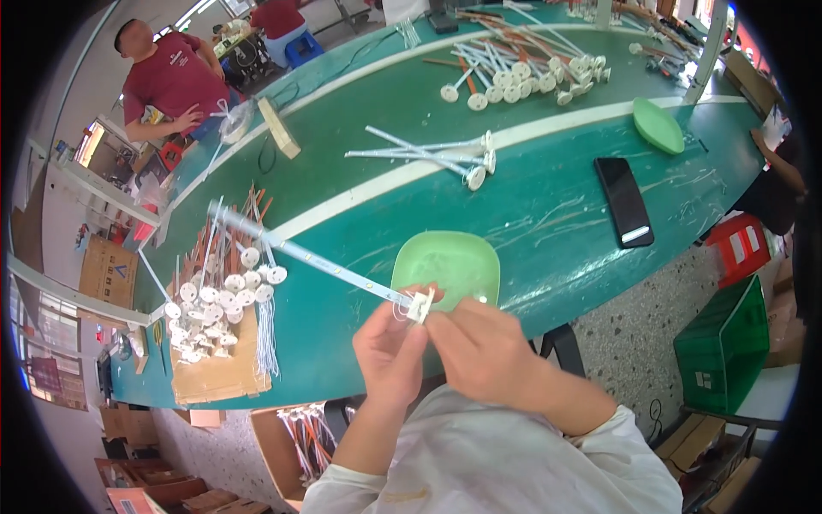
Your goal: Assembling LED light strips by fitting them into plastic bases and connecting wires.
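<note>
Up to the left runs a long, narrow LED light strip (330, 267), its far end blurred. At its near end sits a white plastic end piece (419, 306) with thin white wires looped beside it. My left hand (390, 351) grips this end piece between thumb and fingers. Closed in a pinch at its right side is my right hand (484, 347); whether a small part lies between those fingertips is hidden. Just beyond both hands stands a light green square dish (445, 257), with its near edge partly covered by my fingers.
Several strips with round white ends (214, 304) lie on cardboard (223, 368) at left. Three more strips (419, 152) lie ahead, with a large heap (514, 73) beyond. A phone (622, 201) and green dish (658, 126) are at right. A person (175, 81) stands far left.
</note>
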{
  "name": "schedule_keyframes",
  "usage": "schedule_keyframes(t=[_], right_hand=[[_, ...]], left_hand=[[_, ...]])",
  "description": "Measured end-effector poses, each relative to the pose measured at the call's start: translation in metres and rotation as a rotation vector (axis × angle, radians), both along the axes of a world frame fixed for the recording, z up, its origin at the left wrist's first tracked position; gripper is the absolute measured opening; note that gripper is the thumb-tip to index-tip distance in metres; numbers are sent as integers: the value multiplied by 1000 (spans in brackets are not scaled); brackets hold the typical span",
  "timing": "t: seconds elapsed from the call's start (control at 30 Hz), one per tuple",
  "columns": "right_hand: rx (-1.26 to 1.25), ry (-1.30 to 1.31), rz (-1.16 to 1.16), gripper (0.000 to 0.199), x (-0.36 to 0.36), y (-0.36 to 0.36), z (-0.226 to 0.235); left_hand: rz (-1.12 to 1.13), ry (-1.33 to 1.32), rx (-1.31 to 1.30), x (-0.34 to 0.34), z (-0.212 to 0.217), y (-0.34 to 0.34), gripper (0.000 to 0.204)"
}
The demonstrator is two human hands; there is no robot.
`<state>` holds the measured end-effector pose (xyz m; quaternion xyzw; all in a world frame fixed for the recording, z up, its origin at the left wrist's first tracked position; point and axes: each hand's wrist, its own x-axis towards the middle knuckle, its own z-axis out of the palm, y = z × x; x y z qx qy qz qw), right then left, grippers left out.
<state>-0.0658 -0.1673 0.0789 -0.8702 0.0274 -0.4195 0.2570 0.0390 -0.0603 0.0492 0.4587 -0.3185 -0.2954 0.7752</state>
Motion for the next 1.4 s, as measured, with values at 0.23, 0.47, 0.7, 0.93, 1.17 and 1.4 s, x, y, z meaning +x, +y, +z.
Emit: schedule_keyframes(t=[0.23, 0.47, 0.7, 0.93, 1.17, 1.4], right_hand=[[-10, -214, -70, 20, 7, -3, -4], [62, -164, -181, 11, 10, -9, -10], [185, -149, -203, 10, 18, -11, -13], [186, -151, -156, 13, 18, -8, -15], [161, -154, -85, 15, 13, -12, -15], [94, -193, -111, 12, 15, -3, -13]], left_hand=[[-175, 249, -159, -3, 6, -3, 40], [-4, 307, -94, -9, 11, -19, 38], [68, 214, -20, -3, -1, -26, 40], [90, 230, -32, -1, -6, -24, 40], [26, 265, -50, 0, -5, -24, 39], [-126, 317, -152, 5, -14, -16, 35]])
